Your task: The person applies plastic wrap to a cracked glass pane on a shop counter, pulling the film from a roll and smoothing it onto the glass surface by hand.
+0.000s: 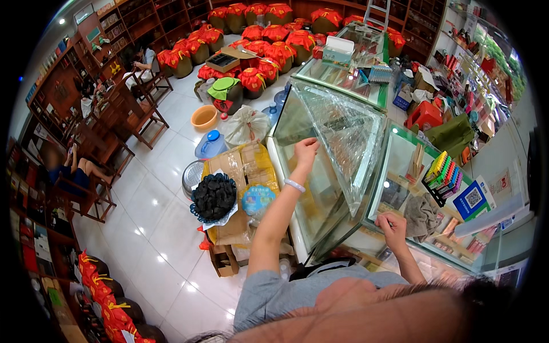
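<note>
My left hand (pixel 306 151), with a pale bangle on the wrist, is raised over a glass display case, its fingers curled and thumb close to them. My right hand (pixel 392 227) has curled fingers and hovers at or just over the near edge of the right glass counter (pixel 381 188). Whether either hand pinches something thin and clear cannot be told. Between and beyond them a crinkled clear plastic film (pixel 343 128) covers a triangular part of the glass top. A grey cloth (pixel 421 216) lies right beside my right hand.
A rack of coloured lighters (pixel 444 176) and a blue printed code sign (pixel 474 199) stand on the right counter. At left, a blue basket of black dried pieces (pixel 213 197) rests on a taped carton (pixel 261 160). Red-covered jars (pixel 279 51) stand behind; seated people are far left.
</note>
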### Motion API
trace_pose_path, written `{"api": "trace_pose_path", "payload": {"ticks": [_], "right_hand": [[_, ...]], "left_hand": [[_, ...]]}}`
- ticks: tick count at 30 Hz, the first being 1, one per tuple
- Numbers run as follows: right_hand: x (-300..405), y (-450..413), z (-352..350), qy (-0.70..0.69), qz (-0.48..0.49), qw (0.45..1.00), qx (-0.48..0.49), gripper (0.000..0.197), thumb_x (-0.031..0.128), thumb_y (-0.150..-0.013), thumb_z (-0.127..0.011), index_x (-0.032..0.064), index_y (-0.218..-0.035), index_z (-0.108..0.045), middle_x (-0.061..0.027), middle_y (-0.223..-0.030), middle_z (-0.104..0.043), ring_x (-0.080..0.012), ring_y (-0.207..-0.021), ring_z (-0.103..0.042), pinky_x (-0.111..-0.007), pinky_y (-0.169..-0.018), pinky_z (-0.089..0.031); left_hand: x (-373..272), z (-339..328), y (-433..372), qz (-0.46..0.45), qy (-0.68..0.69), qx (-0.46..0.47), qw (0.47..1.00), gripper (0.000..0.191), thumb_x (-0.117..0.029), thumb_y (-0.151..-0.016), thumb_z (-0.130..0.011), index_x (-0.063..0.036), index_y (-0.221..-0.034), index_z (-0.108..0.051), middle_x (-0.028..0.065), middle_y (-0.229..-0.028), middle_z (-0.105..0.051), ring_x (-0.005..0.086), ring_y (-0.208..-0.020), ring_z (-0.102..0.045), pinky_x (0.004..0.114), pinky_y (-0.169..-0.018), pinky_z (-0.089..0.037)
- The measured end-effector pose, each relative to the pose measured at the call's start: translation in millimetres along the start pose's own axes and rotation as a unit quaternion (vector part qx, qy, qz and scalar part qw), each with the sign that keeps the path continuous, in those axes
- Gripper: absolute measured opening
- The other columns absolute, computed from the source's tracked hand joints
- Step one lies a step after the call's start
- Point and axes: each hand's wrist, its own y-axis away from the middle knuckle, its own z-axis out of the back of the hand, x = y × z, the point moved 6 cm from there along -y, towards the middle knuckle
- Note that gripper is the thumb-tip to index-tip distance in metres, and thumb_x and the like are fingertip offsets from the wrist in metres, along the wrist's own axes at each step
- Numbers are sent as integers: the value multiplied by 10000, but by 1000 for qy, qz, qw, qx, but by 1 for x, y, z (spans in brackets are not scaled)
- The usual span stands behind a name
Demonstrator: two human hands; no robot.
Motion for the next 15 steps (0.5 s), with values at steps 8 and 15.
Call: {"api": "trace_pose_path", "payload": {"ticks": [8,15], "right_hand": [[1,0,0,-1,7,1000,2,135,31,-754,-522,-31,-636,-543,-73,-598,-557,-129,-551,-522,-228,-515,-396],[1,1,1,5,9,1000,5,143,37,-757,-522,-29,-633,-544,-72,-596,-558,-127,-544,-521,-226,-509,-393]], "left_hand": [[-32,-15,28,-420,-309,-101,847,91,-52,-714,-532,13,-764,-572,156,-822,-565,321,-748,-533,366,-672,-435],[-37,-26,38,-474,-440,-52,761,117,7,-677,-469,14,-784,-515,148,-838,-524,304,-799,-501,365,-683,-423]]}}
